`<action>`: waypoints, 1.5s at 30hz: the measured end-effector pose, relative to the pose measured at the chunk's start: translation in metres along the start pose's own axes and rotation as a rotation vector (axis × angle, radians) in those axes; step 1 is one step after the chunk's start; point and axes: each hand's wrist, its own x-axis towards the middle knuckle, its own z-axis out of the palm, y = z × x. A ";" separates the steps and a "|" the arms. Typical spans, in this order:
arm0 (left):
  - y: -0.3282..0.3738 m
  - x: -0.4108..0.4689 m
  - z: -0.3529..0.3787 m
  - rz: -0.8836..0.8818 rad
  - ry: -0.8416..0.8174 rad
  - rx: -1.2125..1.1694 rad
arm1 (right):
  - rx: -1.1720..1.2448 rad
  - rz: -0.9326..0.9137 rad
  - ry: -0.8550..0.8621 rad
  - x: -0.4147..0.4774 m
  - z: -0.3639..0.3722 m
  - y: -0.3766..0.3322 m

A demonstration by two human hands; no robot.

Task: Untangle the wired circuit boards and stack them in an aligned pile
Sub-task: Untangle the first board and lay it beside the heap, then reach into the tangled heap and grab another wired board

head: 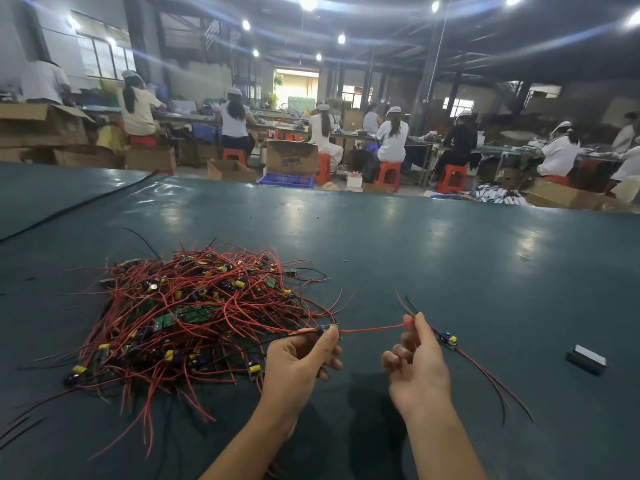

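Observation:
A tangled heap of small circuit boards (187, 313) with red and black wires lies on the dark green table (450, 258), left of centre. My left hand (301, 358) pinches a small board (329, 329) at the heap's right edge. A red wire (374, 329) stretches tight from that board to my right hand (415, 362), which pinches the wire's end between thumb and fingers. Another single board (448, 340) with yellow and blue parts lies just right of my right hand, its red and black wires (495, 386) trailing towards the lower right.
A small dark rectangular block (587, 359) lies on the table at the right. A black cable (76, 206) runs across the table's far left. Beyond the far edge, several people sit on red stools at benches among cardboard boxes.

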 end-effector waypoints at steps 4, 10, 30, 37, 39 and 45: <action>-0.001 0.004 0.000 0.037 0.098 -0.036 | -0.167 -0.048 -0.047 -0.021 0.011 0.025; -0.003 0.006 0.002 0.129 0.151 0.036 | -0.276 -0.010 -0.287 -0.053 0.025 0.059; -0.034 0.007 -0.016 0.383 -0.308 0.814 | -0.701 -0.308 -0.179 0.021 0.012 -0.097; -0.035 0.006 -0.016 0.365 -0.331 0.808 | -1.710 -0.555 0.004 0.071 -0.014 -0.092; -0.034 0.006 -0.016 0.360 -0.332 0.807 | -1.838 -0.608 0.053 0.077 -0.024 -0.082; -0.034 0.006 -0.016 0.361 -0.341 0.816 | -2.132 -0.860 0.200 0.077 -0.036 -0.064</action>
